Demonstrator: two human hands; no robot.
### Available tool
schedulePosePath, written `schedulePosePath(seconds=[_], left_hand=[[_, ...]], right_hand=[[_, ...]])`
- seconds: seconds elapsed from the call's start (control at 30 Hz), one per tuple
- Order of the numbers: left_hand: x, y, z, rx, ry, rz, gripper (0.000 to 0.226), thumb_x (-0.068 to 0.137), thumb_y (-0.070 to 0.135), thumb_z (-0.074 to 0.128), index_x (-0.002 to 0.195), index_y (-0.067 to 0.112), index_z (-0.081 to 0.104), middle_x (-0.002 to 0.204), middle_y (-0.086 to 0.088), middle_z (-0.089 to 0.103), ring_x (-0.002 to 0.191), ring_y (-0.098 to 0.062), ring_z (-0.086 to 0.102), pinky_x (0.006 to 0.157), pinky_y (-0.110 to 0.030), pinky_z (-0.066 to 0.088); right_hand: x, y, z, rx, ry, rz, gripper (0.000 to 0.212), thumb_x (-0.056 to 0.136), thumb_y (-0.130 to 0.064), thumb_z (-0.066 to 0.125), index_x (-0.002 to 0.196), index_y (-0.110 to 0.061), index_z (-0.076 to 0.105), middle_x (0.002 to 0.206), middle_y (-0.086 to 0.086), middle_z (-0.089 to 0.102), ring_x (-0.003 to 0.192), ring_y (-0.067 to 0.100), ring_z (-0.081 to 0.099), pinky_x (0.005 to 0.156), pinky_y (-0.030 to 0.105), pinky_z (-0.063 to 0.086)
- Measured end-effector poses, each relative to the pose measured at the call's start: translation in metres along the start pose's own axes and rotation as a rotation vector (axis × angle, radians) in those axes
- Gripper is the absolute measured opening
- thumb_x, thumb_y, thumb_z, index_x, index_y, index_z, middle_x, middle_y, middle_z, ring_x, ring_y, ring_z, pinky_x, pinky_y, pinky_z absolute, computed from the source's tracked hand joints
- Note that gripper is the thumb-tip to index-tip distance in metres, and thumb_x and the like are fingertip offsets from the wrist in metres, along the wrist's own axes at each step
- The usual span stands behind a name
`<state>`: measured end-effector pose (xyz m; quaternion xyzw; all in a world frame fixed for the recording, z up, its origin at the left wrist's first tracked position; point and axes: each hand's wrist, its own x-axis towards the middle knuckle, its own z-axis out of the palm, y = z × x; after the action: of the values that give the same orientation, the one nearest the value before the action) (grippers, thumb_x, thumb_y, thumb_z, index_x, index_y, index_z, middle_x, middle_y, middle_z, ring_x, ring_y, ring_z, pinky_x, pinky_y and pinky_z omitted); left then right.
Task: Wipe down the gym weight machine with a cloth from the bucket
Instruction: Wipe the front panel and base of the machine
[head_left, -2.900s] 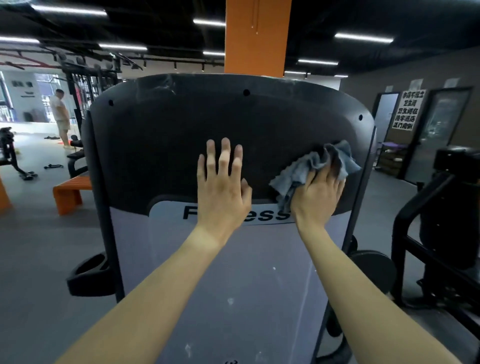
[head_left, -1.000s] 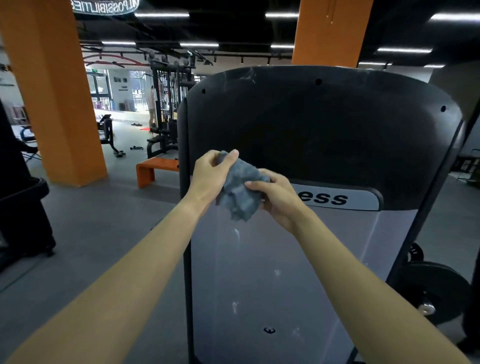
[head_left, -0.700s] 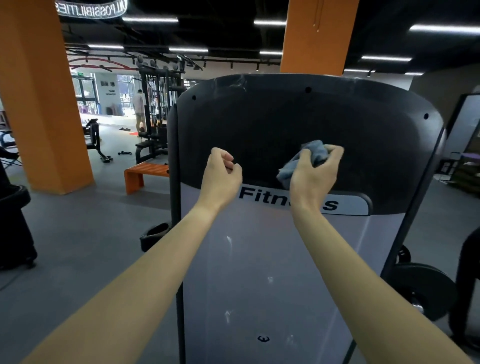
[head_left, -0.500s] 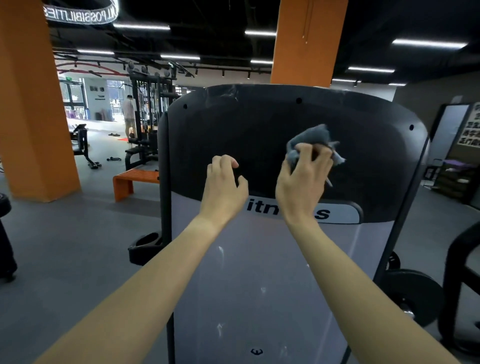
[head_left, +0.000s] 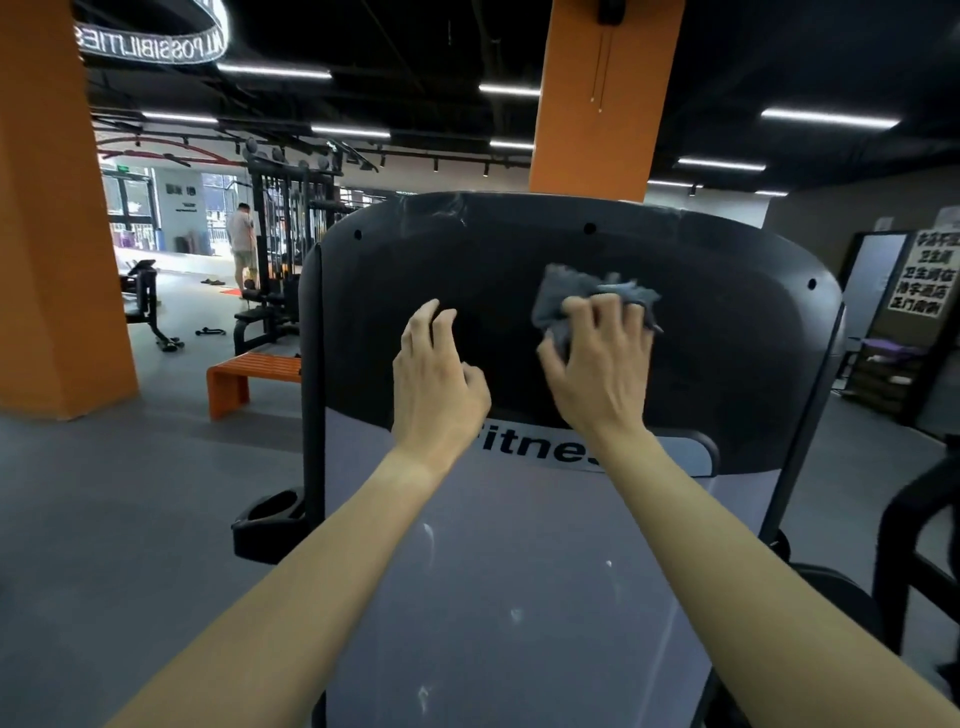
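Observation:
The weight machine's shroud (head_left: 727, 332) fills the middle of the view: a black curved upper panel above a grey lower panel with white smudges. My right hand (head_left: 597, 369) grips a bunched grey cloth (head_left: 566, 296) and holds it against the black panel, right of centre. To its left my left hand (head_left: 436, 384) hovers at the same panel with loosely curled fingers and holds nothing. No bucket is in view.
Orange pillars stand at the far left (head_left: 47, 218) and behind the machine (head_left: 597, 98). An orange bench (head_left: 244, 371) and a cable rack (head_left: 291, 228) with a person (head_left: 241, 244) beside it are back left. Another black machine's frame (head_left: 914, 525) is at the right. Grey floor lies to the left.
My left hand let go of the cloth and the right hand carried it up and right onto the black panel. My view has swung right and centred on the machine.

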<state>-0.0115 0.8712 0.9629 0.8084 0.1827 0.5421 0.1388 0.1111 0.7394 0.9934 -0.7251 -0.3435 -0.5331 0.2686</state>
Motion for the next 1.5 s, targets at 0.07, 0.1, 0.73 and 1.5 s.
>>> schedulePosePath(seconds=[0.07,0.1,0.73,1.5], left_hand=[[0.002,0.003,0.000,0.012,-0.004,0.011,0.058,0.094,0.008,0.061,0.148,0.009,0.041,0.159,-0.008,0.033,0.150,-0.026,0.032,0.118,-0.044,0.040],[0.002,0.006,0.000,0.018,-0.004,0.020,0.059,0.094,0.008,0.060,0.149,0.008,0.041,0.160,-0.009,0.032,0.151,-0.026,0.031,0.118,-0.044,0.039],[-0.015,-0.009,-0.011,0.015,-0.181,-0.049,0.072,0.092,0.012,0.060,0.158,0.012,0.031,0.168,-0.007,0.023,0.153,-0.025,0.028,0.120,-0.046,0.036],[-0.043,0.110,0.058,0.104,-0.187,0.343,0.066,0.091,0.008,0.061,0.153,0.008,0.038,0.167,-0.008,0.024,0.159,-0.028,0.014,0.123,-0.048,0.031]], right_hand=[[0.002,-0.007,0.004,0.024,0.055,0.187,0.033,0.094,-0.036,0.059,0.121,-0.018,0.055,0.113,0.006,0.052,0.104,0.031,0.047,0.088,0.047,0.043],[0.002,-0.014,0.005,0.008,0.042,0.182,0.037,0.094,-0.035,0.059,0.126,-0.018,0.054,0.115,0.007,0.052,0.105,0.032,0.046,0.088,0.047,0.043],[0.011,-0.044,0.018,0.030,-0.166,-0.532,0.044,0.087,-0.014,0.071,0.131,-0.017,0.067,0.117,0.005,0.060,0.107,0.031,0.055,0.084,0.046,0.052],[-0.065,0.130,-0.029,0.240,0.058,0.349,0.034,0.104,-0.021,0.055,0.135,-0.015,0.065,0.121,0.005,0.052,0.104,0.025,0.057,0.074,0.034,0.049]])
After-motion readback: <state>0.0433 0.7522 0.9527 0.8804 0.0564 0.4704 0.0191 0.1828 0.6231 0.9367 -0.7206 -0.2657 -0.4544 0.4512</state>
